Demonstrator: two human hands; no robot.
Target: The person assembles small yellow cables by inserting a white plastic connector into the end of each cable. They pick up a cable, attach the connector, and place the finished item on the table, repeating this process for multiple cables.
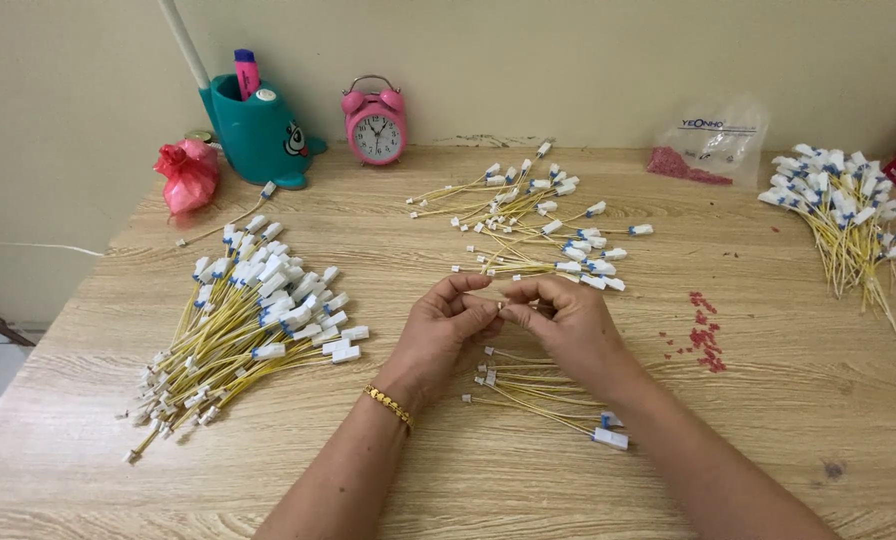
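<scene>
Head view: two hands pinch a small wire end above the tabletop

Head camera looks down on a wooden tabletop (448, 480). At its middle the left hand (446, 330) and the right hand (568, 325) meet, fingertips drawn together and clenched on the tip of a thin yellow wire (501, 302); the piece between them is too small to make out further. A gold bracelet (389, 404) sits on the left wrist.

Just under the hands lies a small bundle of yellow wires (538, 395) with white connectors, partly hidden by the right forearm. To the left is a large heap of the same wires (243, 330); beyond the hands, a looser scatter of wires (538, 225); at the far right, another pile of wires (843, 215).

Small red pieces (706, 335) lie scattered right of the hands, and a clear plastic bag (710, 145) holding more of them leans at the wall. Along the back stand a pink alarm clock (375, 122), a teal pen holder (258, 130) and a pink crumpled bag (188, 172).
</scene>
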